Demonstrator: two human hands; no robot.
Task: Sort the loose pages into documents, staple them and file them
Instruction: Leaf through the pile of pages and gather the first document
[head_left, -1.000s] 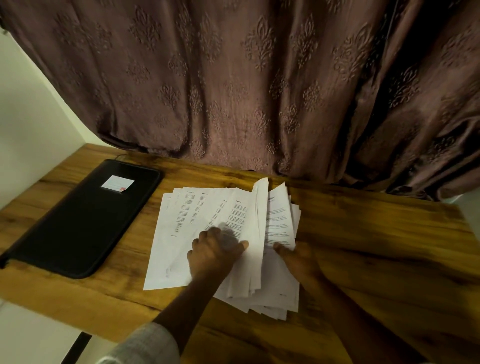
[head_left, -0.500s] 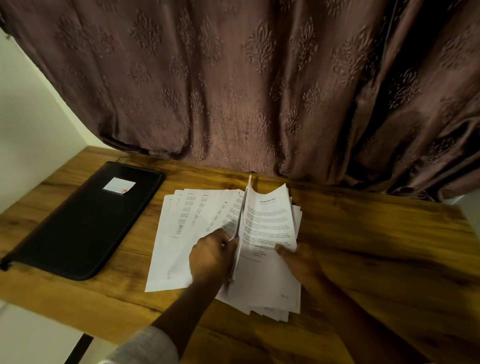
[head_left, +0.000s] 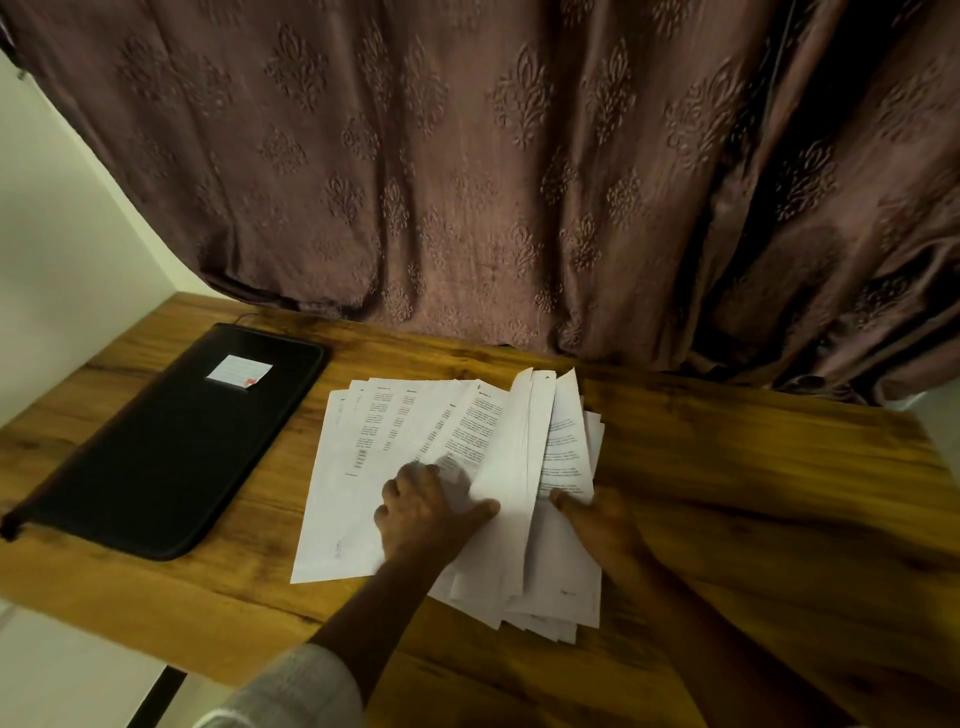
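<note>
A heap of loose printed pages (head_left: 374, 467) lies fanned out on the wooden table (head_left: 753, 493). My left hand (head_left: 426, 514) rests on the left part of the fan, its thumb and curled fingers pinching a page (head_left: 511, 467) turned over towards the left. That page and another one stand partly raised from the stack. My right hand (head_left: 602, 525) lies on the right part of the stack (head_left: 566, 571), a fingertip pressing the top sheet down. No stapler is in view.
A black zipped folder (head_left: 171, 447) with a white label (head_left: 239, 371) lies at the left of the table. A brown patterned curtain (head_left: 493, 182) hangs right behind the table. The near table edge runs just below the pages; bare wood lies to the right.
The page that stood on edge half a second ago has been tipped over to the left by my left hand. My right hand has stayed on the stack.
</note>
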